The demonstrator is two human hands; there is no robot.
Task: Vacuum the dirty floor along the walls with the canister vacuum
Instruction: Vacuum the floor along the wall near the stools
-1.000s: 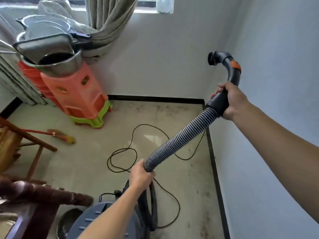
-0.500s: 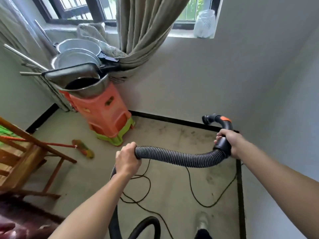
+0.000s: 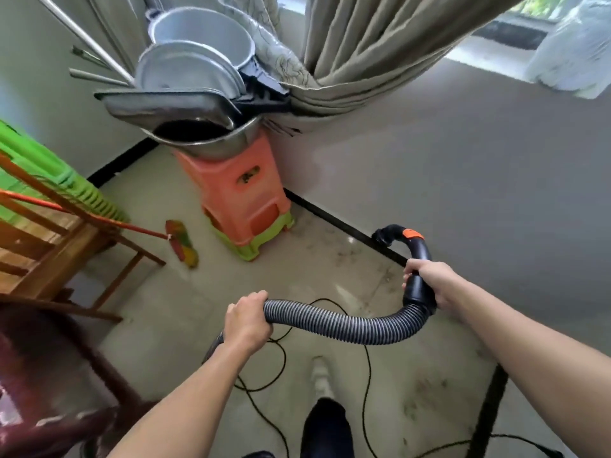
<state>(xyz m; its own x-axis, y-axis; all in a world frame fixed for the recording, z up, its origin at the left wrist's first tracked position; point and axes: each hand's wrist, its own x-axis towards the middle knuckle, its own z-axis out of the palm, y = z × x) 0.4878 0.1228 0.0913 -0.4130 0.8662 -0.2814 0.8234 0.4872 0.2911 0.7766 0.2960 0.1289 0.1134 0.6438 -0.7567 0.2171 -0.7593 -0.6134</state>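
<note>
Curling over the ribbed hose from above, the fingers of the left hand hold it fast; the thumb is hidden underneath. The fingers of the right hand wrap the thick black lower end of the handle, where the hose joins it. Between the two hands the hose sags in a shallow curve above the floor. The handle arches up past the right hand, with an orange button at its crest. Its open end points down toward the black baseboard at the foot of the wall. Whether it touches cannot be told.

Dark smudges mark the floor along that baseboard. A thin black cord loops over the floor under the hose, near a pale shoe. In the corner stands a stack of orange stools, topped with metal basins, and a curtain hangs against them. A broom lies left of the stools, beside a wooden chair.

Both forearms reach forward from the lower edge, the left low and central, the right stretched toward the wall.

Behind the left wrist the hose drops out of sight. The bundle on the windowsill is too blurred to identify.
</note>
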